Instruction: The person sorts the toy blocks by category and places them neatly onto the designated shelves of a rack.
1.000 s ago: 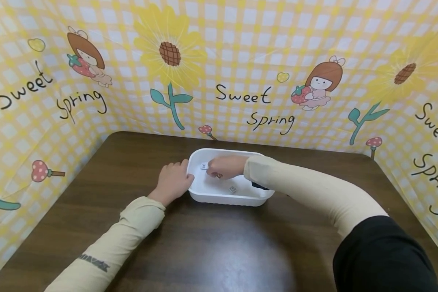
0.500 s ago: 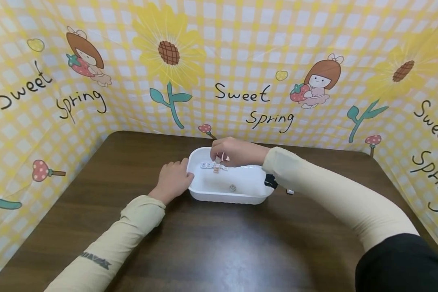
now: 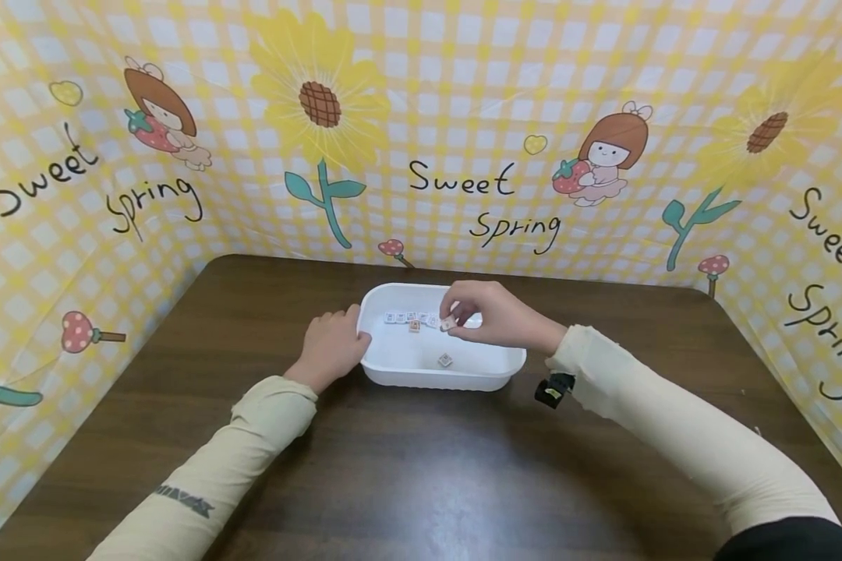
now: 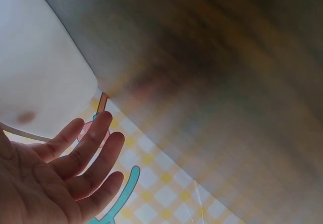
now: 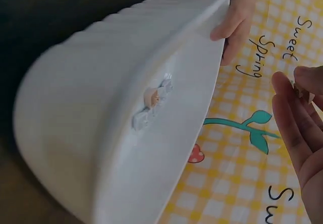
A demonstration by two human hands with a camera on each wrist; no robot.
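Observation:
A white plastic tub (image 3: 442, 380) stands on the table. My left hand (image 3: 330, 348) holds its left end, thumb over the rim and fingers along the outside; the left wrist view shows those fingers (image 4: 96, 158) spread beside the outer wall. Between thumb and fingertips, my right hand (image 3: 494, 313) pinches a small white printed tile (image 3: 448, 322) above the tub. Inside, several similar white tiles (image 3: 401, 318) form a row near the far wall. One orange-faced tile (image 3: 415, 326) sits just in front of that row. A single tile (image 3: 445, 360) lies apart, nearer the front wall.
The dark wooden table (image 3: 421, 467) extends around the tub. A yellow checked cloth (image 3: 449, 101) with flowers and lettering hangs behind and at both sides. A small black device (image 3: 554, 389) is strapped at my right wrist.
My right hand has risen from low inside the tub's left part and moved right with a tile pinched, uncovering the row and the orange-faced tile. The left hand stays on the rim.

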